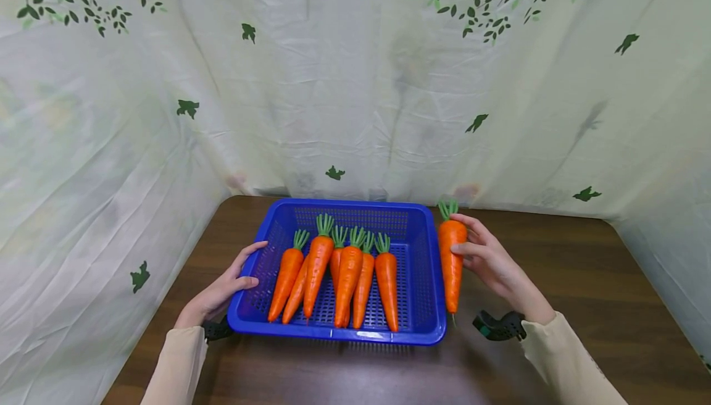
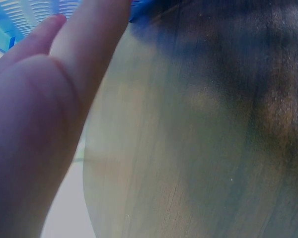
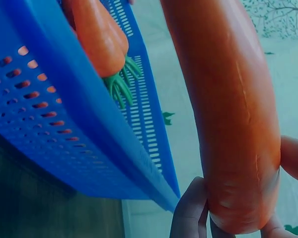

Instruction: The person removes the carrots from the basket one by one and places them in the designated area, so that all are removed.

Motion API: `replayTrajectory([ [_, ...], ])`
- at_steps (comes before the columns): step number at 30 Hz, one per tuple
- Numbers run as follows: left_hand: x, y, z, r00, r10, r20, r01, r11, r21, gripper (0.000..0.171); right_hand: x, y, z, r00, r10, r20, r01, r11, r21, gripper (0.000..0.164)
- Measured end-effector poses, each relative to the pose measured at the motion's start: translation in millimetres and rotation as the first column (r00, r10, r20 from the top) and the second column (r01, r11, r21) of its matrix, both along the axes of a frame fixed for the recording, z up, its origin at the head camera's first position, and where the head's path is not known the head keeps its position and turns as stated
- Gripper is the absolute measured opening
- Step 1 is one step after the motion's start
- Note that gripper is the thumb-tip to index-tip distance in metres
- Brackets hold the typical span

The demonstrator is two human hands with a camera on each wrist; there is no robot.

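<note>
A blue plastic basket (image 1: 413, 269) with perforated walls stands on the table, holding several orange carrots (image 1: 349, 281) with green stem tops. My left hand (image 1: 224, 284) grips the basket's left rim, thumb over the edge; the fingers under or behind it are partly hidden. In the left wrist view, that hand (image 2: 44, 104) lies close to the lens, with the slotted basket wall (image 2: 20, 20) at upper left. Just outside the basket's right wall, my right hand (image 1: 491, 263) pinches a single carrot (image 1: 452, 263) between thumb and fingers, its stem top pointing away from me.
Under the basket is a dark brown wooden table (image 1: 566, 281). A pale curtain (image 1: 366, 84) with printed green leaves hangs behind the table and along both sides. Dark wrist cameras (image 1: 500, 326) are strapped on both wrists.
</note>
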State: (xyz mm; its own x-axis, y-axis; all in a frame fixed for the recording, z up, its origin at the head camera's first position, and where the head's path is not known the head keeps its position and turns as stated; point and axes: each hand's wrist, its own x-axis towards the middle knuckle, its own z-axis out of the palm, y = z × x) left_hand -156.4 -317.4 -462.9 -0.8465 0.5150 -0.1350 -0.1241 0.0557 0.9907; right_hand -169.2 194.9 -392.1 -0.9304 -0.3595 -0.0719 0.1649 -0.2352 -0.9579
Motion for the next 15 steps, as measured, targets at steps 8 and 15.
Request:
replayTrajectory([
  [8, 0.2, -0.1, 0.2, 1.000, 0.007, -0.001, -0.007, 1.000, -0.010, 0.067, 2.2, 10.7, -6.4, 1.000, -0.016, -0.012, 0.016, 0.999, -0.029, 0.045],
  [15, 0.0, 0.3, -1.4, 1.000, 0.015, -0.007, -0.015, 1.000, -0.013, 0.066, 1.5, 17.9, -9.5, 0.999, -0.023, -0.024, 0.023, 0.999, -0.024, 0.045],
])
